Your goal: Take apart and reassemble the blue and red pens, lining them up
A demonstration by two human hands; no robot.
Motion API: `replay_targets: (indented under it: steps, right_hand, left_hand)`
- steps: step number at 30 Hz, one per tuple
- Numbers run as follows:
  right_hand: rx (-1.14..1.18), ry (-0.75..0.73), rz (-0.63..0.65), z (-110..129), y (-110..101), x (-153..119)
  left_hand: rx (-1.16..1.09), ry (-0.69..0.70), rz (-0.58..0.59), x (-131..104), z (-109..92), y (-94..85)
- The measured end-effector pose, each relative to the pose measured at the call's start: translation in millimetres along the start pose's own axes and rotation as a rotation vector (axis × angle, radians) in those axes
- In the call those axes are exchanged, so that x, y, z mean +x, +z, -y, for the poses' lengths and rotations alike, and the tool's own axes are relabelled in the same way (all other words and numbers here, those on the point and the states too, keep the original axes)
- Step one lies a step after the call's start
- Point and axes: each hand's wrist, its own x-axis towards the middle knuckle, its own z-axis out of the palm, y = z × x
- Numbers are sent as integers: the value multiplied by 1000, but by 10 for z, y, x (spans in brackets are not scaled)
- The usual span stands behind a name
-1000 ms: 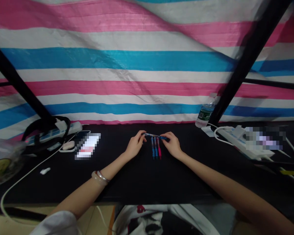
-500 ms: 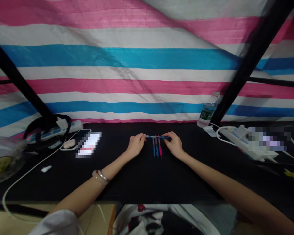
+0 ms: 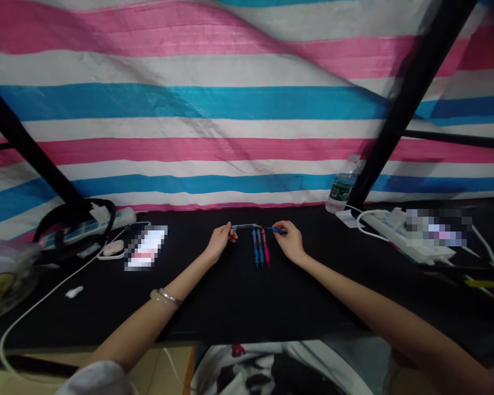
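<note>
My left hand (image 3: 220, 240) pinches a clear tube-like pen part (image 3: 245, 226), which points right. Closed around a blue pen piece (image 3: 278, 230) is my right hand (image 3: 290, 240); a thin tip sticks out of the piece toward the left. The two pieces nearly meet end to end, and whether they touch is too small to tell. Just below them, two blue pens (image 3: 258, 249) and a pink pen (image 3: 265, 249) lie side by side on the black table (image 3: 230, 307).
A phone (image 3: 147, 247), an earbud case (image 3: 113, 248) and a white earbud (image 3: 74, 292) lie at the left, near a cable and a plastic bag (image 3: 8, 280). At the right stand a water bottle (image 3: 341, 191) and a power strip (image 3: 407, 236).
My left hand has moved left with the clear part, away from my right hand. What looked like one pen between the hands now shows as two pieces. The view has shifted slightly.
</note>
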Motion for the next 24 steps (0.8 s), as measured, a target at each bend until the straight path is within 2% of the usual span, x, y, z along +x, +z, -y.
replay_targets:
  steps: [4,9,17,24]
  right_hand:
    - [32,4,-12,-50,24,14]
    - [137,76,-13,-98,57,30]
    - [421,232,-17,-94,114,30]
    - [562,353,-7,-45,130,30]
  left_hand:
    - [-17,-2,-2,10,7,-9]
    - [-7,-3,-20,17,27,-14]
    - [-23,-17,-27,11,2,-14]
    - [-14,-32,-25,0,-12,2]
